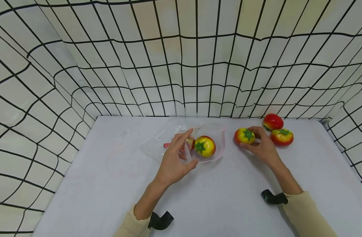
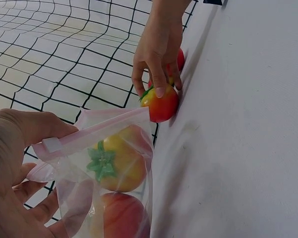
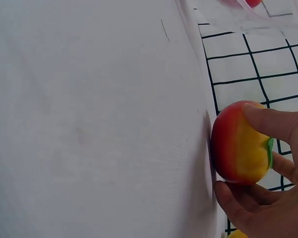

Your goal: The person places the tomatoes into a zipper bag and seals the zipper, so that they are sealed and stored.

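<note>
A clear zip bag (image 1: 219, 154) with a pink edge lies in the middle of the table, two red-and-yellow tomatoes inside; the nearer tomato (image 1: 205, 146) shows a green star-shaped top. My left hand (image 1: 175, 161) is at the bag's mouth, thumb and fingers spread well apart. In the left wrist view its thumb touches the zip edge by the slider (image 2: 52, 144), while some fingers lie against the plastic. To the right, my right hand (image 1: 262, 146) grips another tomato (image 3: 238, 144) between thumb and fingers, low over or on the table.
Two more tomatoes, one mostly red (image 1: 273, 121) and one red-and-yellow (image 1: 282, 137), sit just right of my right hand. The white table (image 1: 95, 184) is bordered at the back and sides by black grid netting (image 1: 195, 65) over pale cloth.
</note>
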Available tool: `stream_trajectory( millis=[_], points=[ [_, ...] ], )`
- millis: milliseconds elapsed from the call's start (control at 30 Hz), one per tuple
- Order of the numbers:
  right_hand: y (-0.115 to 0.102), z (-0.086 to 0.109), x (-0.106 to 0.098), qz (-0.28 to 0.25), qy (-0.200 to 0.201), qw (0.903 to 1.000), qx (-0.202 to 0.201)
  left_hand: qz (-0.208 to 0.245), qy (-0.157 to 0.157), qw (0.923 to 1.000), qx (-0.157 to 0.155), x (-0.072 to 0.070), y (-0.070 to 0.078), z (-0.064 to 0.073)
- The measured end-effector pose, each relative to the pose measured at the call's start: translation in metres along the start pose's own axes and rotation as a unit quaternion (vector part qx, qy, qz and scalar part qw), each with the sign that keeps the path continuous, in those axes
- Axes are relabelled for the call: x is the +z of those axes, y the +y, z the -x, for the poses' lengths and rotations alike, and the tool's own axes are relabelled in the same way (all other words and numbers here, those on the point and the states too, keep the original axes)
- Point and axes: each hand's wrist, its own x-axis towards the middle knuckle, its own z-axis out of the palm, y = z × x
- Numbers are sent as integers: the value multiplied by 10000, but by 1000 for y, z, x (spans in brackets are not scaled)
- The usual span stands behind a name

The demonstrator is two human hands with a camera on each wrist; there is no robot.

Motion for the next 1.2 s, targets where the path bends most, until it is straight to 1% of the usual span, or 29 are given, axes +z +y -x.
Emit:
stream_trajectory(
  millis=[233,367,600,767,933,1200],
  points=[
    [-6,5,3,-16,-28,9999,-110,-33,7,10000,27,0,0,-1],
    [-12,8,5,-181,-61,9997,-180,14,8,10000,44,0,1,-2],
    [-22,18,10,-349,-213,9991,-145,16,21,10000,1,1,1,-1],
    [-30,26,13,-434,-288,9984,-240,-47,51,10000,-47,2,1,-1],
    [-39,33,16,-536,-219,9975,-412,-89,79,9999,-110,2,1,0],
    [-48,39,18,-800,-55,9952,-559,-87,97,9999,-67,1,1,0]
  ],
)
